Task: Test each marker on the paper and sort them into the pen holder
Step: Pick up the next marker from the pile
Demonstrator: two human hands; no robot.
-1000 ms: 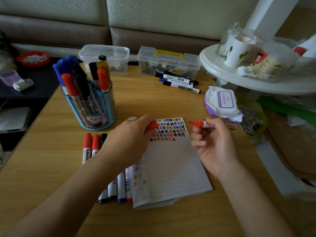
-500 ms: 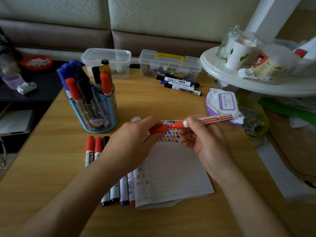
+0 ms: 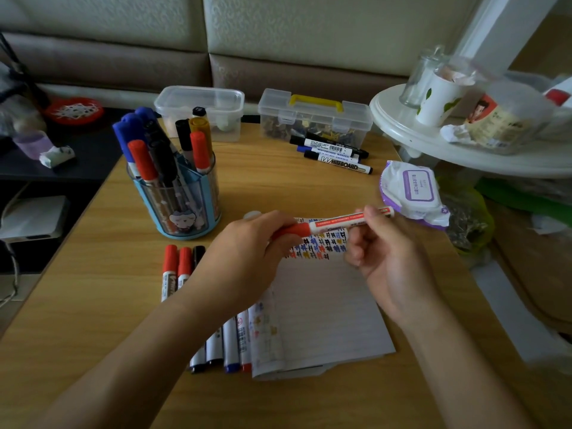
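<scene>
A red marker (image 3: 337, 222) lies level above the lined paper (image 3: 322, 308), whose top rows carry coloured test marks. My left hand (image 3: 247, 255) grips its red cap end, and my right hand (image 3: 387, 252) pinches the white barrel; the cap sits on the marker. The blue pen holder (image 3: 179, 202) stands to the left, full of several red, blue and black markers. More markers (image 3: 176, 270) lie in a row left of the paper, partly hidden under my left forearm.
Three markers (image 3: 334, 153) lie at the far side, in front of a clear box with a yellow handle (image 3: 315, 119). Another clear tub (image 3: 201, 109) stands behind the holder. A wipes pack (image 3: 414, 190) lies at the right edge, below a white round shelf (image 3: 464, 150).
The cap in my left hand and the uncapped marker in my right came together above the paper. The cap is now on, and both hands hold the one marker.
</scene>
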